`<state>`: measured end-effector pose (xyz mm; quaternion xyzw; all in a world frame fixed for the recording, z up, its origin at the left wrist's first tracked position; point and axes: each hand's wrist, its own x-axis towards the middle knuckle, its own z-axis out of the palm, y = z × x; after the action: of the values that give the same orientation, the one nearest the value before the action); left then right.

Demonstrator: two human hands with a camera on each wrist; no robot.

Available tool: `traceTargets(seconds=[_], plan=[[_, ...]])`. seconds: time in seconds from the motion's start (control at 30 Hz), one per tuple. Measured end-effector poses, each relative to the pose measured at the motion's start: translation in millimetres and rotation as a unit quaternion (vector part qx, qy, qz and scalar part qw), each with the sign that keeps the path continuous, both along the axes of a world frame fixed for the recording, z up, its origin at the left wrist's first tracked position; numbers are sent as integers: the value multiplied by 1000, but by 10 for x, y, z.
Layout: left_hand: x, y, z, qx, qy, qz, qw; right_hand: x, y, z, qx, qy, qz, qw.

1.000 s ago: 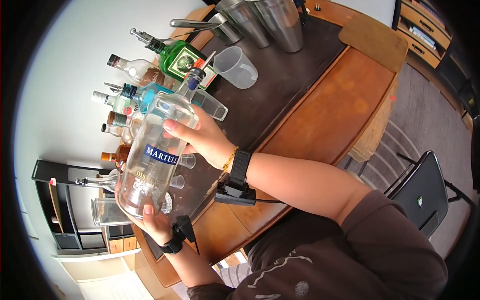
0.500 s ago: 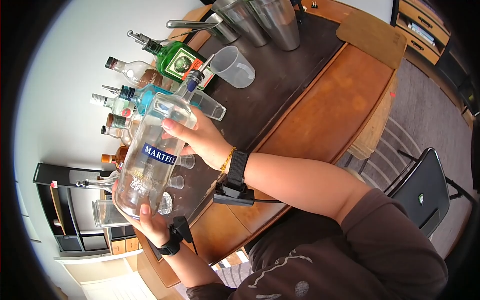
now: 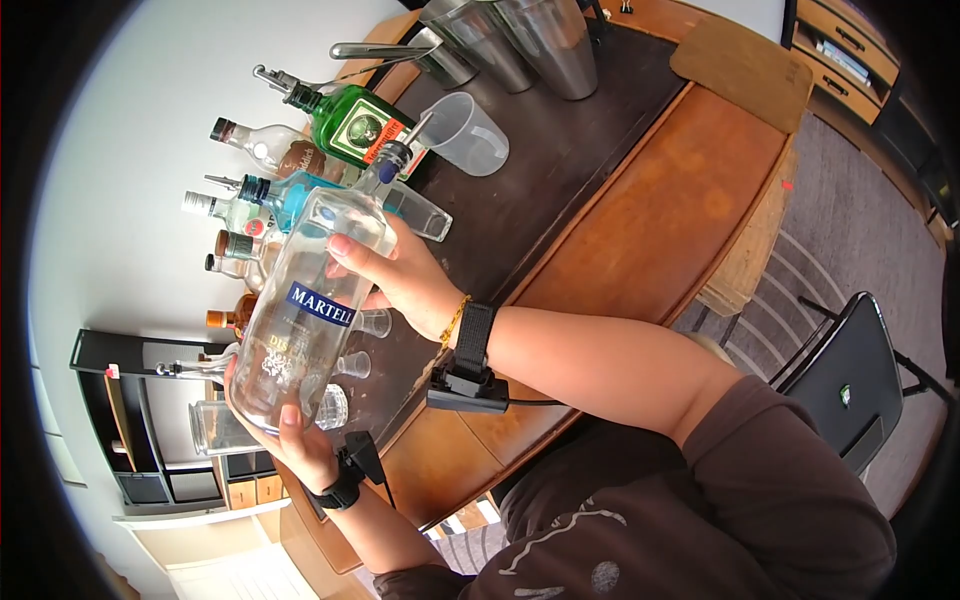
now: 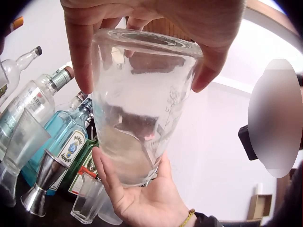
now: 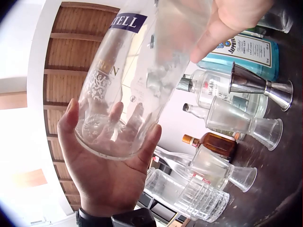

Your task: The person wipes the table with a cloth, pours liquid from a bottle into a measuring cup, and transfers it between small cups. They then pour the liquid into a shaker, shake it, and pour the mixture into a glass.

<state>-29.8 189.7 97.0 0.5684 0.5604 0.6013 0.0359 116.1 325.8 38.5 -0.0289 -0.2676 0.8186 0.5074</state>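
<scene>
Gripping the clear bottle [image 3: 300, 325] in the air by the table [image 3: 565, 170], its neck tipped below its base. My right hand [image 3: 408, 270] is clamped round the shoulder, my left hand [image 3: 305, 450] curled round the base. Green bottle [image 3: 350, 125] and plastic cup [image 3: 465, 135] stand near each other.

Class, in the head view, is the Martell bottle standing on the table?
No: the bottle is held aloft, left hand at its base, right hand near its shoulder.
</scene>
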Motion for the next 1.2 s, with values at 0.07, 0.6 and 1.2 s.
traceTargets(seconds=[0.07, 0.6, 1.2], plan=[[-16, -1, -2, 0, 1, 1, 1000, 2, 0, -1, 6, -12, -1, 1000], [25, -8, 64, -11, 21, 9, 1000, -19, -7, -16, -5, 0, 5, 1000], [12, -1, 135, -22, 32, 10, 999, -31, -19, -3, -31, 22, 6, 999]])
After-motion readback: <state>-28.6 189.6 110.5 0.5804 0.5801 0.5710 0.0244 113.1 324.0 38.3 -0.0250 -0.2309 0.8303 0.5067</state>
